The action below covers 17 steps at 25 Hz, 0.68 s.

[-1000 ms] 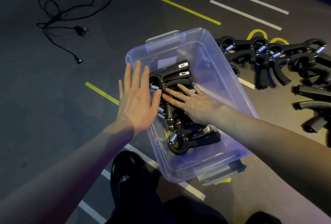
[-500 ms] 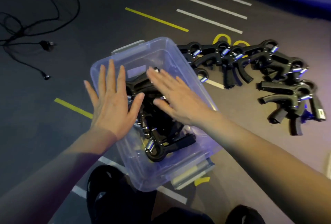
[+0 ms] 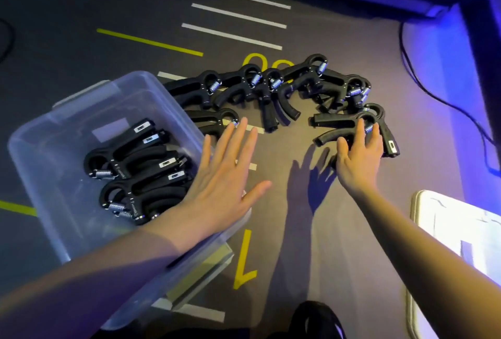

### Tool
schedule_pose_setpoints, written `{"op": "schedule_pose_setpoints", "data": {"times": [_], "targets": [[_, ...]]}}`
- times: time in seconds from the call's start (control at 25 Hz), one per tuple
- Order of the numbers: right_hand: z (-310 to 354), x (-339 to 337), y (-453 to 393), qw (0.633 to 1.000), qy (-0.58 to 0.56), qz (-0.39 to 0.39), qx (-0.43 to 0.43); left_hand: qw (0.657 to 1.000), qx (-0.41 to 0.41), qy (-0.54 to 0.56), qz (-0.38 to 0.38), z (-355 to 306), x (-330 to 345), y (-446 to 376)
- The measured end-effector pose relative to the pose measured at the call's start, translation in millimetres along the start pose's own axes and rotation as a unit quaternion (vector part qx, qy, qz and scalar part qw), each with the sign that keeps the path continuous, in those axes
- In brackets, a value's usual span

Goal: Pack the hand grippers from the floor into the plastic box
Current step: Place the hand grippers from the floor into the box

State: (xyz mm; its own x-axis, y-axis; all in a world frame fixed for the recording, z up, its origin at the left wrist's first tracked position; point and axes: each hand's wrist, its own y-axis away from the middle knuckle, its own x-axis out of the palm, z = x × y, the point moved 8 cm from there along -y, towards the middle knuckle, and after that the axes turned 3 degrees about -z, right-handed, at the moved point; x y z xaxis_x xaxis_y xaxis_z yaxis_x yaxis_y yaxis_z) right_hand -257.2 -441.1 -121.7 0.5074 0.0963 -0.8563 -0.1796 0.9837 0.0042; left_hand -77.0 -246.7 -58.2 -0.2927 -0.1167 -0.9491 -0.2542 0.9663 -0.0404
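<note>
Now hand gripper [image 3: 352, 124] under right hand [image 3: 359, 157] fingers [image 3: 360, 130].

Right hand [image 3: 359, 158] left plastic box [image 3: 67, 122], now touching floor hand gripper [image 3: 349, 124].

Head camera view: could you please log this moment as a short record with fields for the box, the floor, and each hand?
box: clear plastic box on the floor, several black hand grippers lying inside
floor: a curved row of loose grippers beside the box
left hand: left hand flat, fingers straight, over the box's right edge, holding nothing
right hand: right hand curling its fingers around the nearest gripper on the floor
</note>
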Motion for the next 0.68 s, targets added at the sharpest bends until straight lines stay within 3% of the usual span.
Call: {"op": "schedule_pose_setpoints", "data": {"times": [0.16,0.24,0.4,0.6,0.68], "targets": [[-37.2,22.3,-37.4,0.992,0.082,0.097,0.019,0.999,0.009,-0.04,0.02,0.4,8.9,-2.8],[-39.9,29.9,-46.8,0.987,0.062,0.141,0.049,0.997,0.01,-0.062,0.034,0.9,9.5,-2.0],[-33.0,34.8,-61.5,0.982,0.1,0.156,0.024,0.996,0.011,-0.077,0.048,0.1,11.1,-1.8],[-39.7,37.3,-58.6,0.969,0.129,0.187,0.095,0.996,0.011,-0.072,0.047,0.3,9.3,-1.5],[-32.7,35.9,-56.4,0.964,0.159,0.197,0.081,0.996,0.011,-0.071,0.049,0.8,8.9,-1.3]]}}
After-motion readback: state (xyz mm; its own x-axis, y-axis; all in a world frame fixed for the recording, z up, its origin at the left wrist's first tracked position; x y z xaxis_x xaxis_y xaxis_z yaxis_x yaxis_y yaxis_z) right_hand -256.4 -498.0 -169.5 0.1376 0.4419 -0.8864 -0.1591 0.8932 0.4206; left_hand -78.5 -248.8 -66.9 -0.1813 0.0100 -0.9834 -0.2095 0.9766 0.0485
